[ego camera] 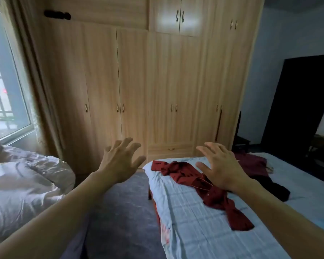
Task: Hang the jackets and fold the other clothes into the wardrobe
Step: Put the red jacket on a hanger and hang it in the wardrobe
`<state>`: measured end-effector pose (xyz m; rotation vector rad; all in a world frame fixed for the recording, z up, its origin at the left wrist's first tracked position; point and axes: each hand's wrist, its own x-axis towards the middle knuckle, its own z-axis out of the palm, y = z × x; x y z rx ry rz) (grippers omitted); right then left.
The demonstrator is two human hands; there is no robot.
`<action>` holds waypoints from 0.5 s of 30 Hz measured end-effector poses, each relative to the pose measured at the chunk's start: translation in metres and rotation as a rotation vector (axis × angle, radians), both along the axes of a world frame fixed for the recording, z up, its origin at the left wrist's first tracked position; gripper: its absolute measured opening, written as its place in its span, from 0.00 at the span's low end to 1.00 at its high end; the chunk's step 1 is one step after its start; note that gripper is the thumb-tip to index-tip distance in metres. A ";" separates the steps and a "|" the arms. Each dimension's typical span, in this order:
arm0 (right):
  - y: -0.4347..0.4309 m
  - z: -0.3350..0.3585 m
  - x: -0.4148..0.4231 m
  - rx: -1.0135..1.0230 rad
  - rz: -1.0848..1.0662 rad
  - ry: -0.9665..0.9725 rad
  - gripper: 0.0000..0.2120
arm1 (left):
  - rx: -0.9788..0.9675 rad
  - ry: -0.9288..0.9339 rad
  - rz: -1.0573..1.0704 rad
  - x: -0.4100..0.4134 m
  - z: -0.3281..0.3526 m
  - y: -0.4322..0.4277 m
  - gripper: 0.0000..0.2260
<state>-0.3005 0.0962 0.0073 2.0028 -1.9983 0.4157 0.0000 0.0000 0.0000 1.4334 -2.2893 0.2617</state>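
Reaching forward over the room, both bare arms are stretched out with nothing in either hand: the left hand (120, 161) hangs above the strip of grey-blue carpet (123, 212), fingers straight and fanned wide, and the right hand (223, 169) is spread the same way, palm down, over the near bed (204, 230). Whether the right palm touches the cloth under it cannot be told. Under and beside that hand a crumpled dark red shirt (213, 195) sprawls across the pale blue checked sheet, one end near the bed's far left corner and the other trailing toward the camera. Past the right hand lies a second, maroon garment (251, 161), and just beside it a black garment (277, 189) – all three loose on the bed, none folded. The wooden wardrobe (135, 81) fills the far wall, every door closed, with a low drawer (169, 149) just beyond the foot of the bed. The bed's end stands close to the wardrobe front, while the carpet strip between the two beds runs up to the doors on the left. A rumpled white duvet (22, 180) is heaped on the left, under the window (2, 81) and its curtain (32, 71). A tall dark panel (297, 109) stands at the right – a small dark stand (241, 141) sits between it and the wardrobe
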 end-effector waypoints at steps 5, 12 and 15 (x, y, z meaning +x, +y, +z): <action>-0.077 0.002 0.020 0.012 -0.010 -0.020 0.28 | 0.005 -0.028 -0.001 0.020 -0.002 -0.073 0.25; -0.167 -0.007 0.046 -0.005 0.041 -0.049 0.27 | 0.064 0.017 0.005 0.036 -0.012 -0.148 0.26; -0.210 -0.012 0.050 -0.012 0.067 -0.049 0.27 | 0.075 0.035 0.018 0.037 -0.018 -0.185 0.26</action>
